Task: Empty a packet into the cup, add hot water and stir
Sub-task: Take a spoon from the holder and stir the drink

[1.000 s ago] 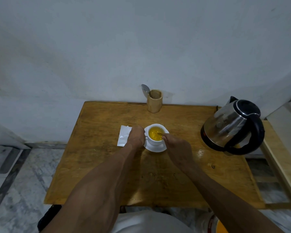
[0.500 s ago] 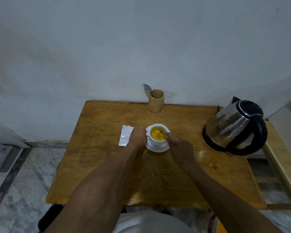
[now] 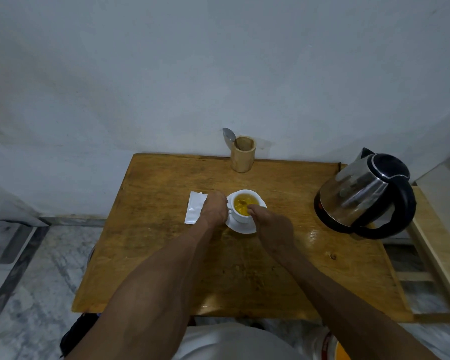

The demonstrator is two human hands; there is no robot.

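A white cup [image 3: 240, 216] full of yellow liquid stands on a white saucer [image 3: 240, 228] near the middle of the wooden table [image 3: 166, 255]. My left hand [image 3: 215, 211] is closed on the cup's left side, at its handle. My right hand [image 3: 266, 224] is at the cup's near right rim, fingers pinched on a spoon [image 3: 243, 203] whose tip dips into the liquid; most of the spoon is hidden. A flat white packet [image 3: 195, 211] lies on the table just left of my left hand.
A steel and black electric kettle [image 3: 365, 193] stands at the table's right edge. A wooden holder [image 3: 243, 158] with another spoon [image 3: 229, 136] sits at the back against the wall. A wooden frame [image 3: 437, 255] adjoins the table on the right.
My right hand has shifted slightly around the cup's near rim while the spoon moves in the liquid. My left hand stays on the cup.
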